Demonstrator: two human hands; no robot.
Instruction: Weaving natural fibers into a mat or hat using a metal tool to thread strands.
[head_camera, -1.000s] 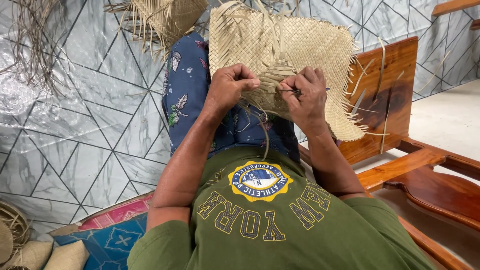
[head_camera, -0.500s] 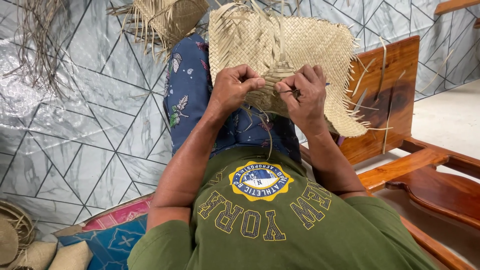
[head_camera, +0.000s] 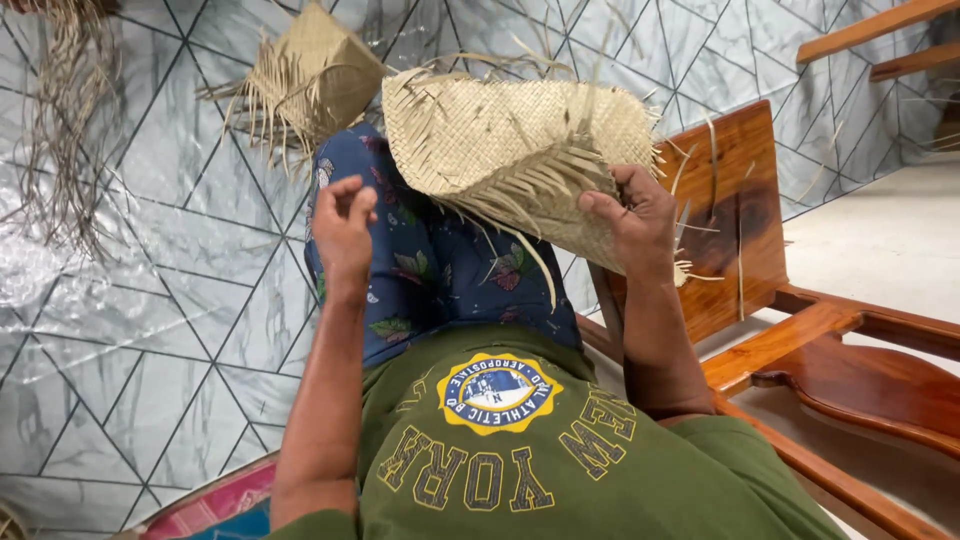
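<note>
Left hand (head_camera: 343, 225) has let go of the half-woven palm-leaf basket (head_camera: 520, 150) and now hovers loosely curled, empty, over the lap, while right hand (head_camera: 632, 215) alone grips its frayed lower edge above the knees, so weaving is paused.

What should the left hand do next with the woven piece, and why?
Probably bring the left hand back to the loose strips at the edge of the woven palm piece. It is off the work, open above the knee, while only the right hand grips the piece at its lower right edge. Many strip ends hang unwoven there, so a second hold seems needed.
</note>
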